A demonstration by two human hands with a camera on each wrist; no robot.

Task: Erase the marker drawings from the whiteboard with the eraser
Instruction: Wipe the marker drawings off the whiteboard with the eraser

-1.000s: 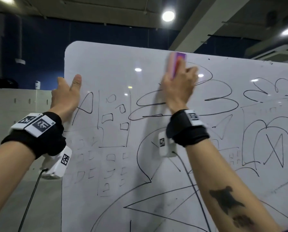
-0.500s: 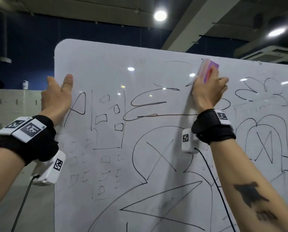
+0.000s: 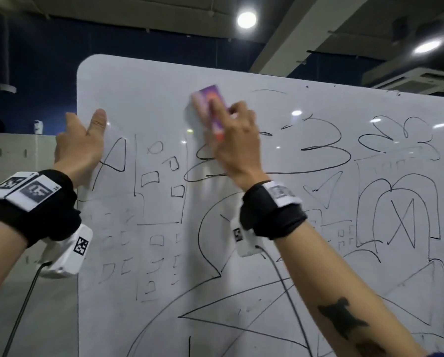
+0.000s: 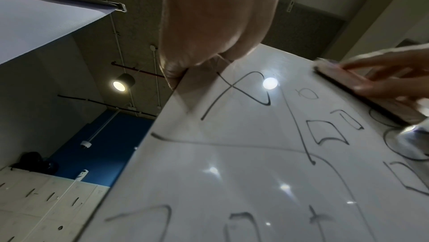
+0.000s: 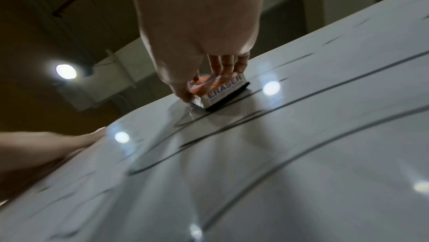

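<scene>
1. The right hand point(image 3: 237, 140) has swept the eraser point(image 3: 210, 109) leftward from the board's upper right; its fingers curl round the block, pad pressed flat to the whiteboard point(image 3: 267, 228).
2. Since half a second ago, the upper loops of the scribble beside that hand have thinned; its lower loops point(image 3: 318, 150) remain to its right.
3. The left hand point(image 3: 83, 148) stays spread, fingers straight, bracing the board's left edge.
4. Most marker drawings point(image 3: 396, 215) below both hands are untouched, so the task is likely early.
</scene>
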